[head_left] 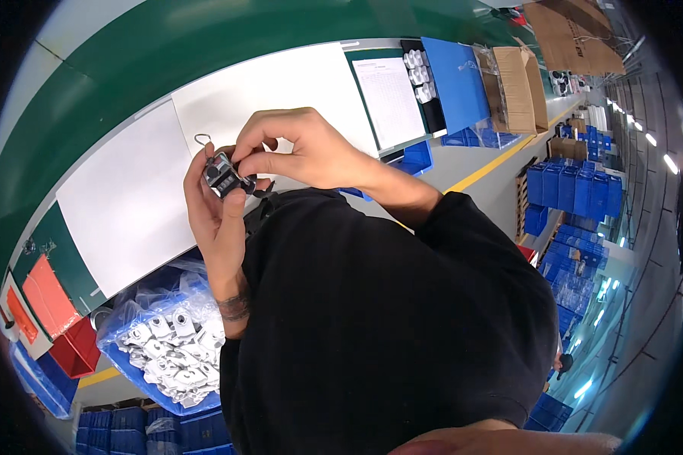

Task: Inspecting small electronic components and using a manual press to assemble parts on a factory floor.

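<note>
Above the white work surface, my left hand point(216, 220) is closed round a small black and silver tally counter point(224, 178). The counter has a row of little windows on its face, and a wire loop point(203, 139) shows at its far end. My left thumb rests along the counter's near side. From the right, my right hand point(300, 148) reaches over with thumb and fingers bent in a pinch at the counter's right side. What lies between those fingertips is hidden.
White sheets point(121, 201) cover the green bench. At lower left stands a blue bin point(118, 356) of white plastic parts. Farther right are a printed sheet point(389, 98), a black tray point(435, 117) of white parts, a blue board point(455, 83) and a cardboard box point(520, 87).
</note>
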The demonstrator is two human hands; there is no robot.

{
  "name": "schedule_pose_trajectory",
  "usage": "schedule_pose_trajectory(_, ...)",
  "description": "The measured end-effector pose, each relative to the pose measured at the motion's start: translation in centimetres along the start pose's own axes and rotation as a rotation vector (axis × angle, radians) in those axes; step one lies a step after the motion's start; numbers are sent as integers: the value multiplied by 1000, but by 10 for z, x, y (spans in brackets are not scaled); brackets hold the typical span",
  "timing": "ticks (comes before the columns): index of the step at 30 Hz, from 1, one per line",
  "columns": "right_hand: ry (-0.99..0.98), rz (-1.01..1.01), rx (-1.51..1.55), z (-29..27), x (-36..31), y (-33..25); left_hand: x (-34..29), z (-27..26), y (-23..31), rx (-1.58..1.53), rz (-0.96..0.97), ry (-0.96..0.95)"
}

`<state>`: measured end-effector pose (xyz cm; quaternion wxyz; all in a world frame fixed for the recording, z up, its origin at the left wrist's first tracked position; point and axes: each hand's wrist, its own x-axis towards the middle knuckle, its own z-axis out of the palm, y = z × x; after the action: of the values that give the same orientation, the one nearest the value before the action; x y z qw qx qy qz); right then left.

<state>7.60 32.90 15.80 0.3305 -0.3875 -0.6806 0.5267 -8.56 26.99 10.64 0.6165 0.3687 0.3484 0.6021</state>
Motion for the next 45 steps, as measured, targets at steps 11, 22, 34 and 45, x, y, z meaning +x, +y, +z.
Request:
schedule_pose_trajectory(11, -34, 135, 27, -3, -2, -1, 4, 0, 0, 2, -27, 9)
schedule_pose_trajectory(22, -20, 113, 90, -6, -2, 1, 5, 5, 6, 71, -81, -6)
schedule_pose_trajectory(34, 11, 77, 67, -9, -2, -7, 8, -2, 0, 119, -32, -24)
schedule_pose_trajectory(45, -22, 204, 117, -15, -2, -9, 11, 6, 5, 88, -14, -31)
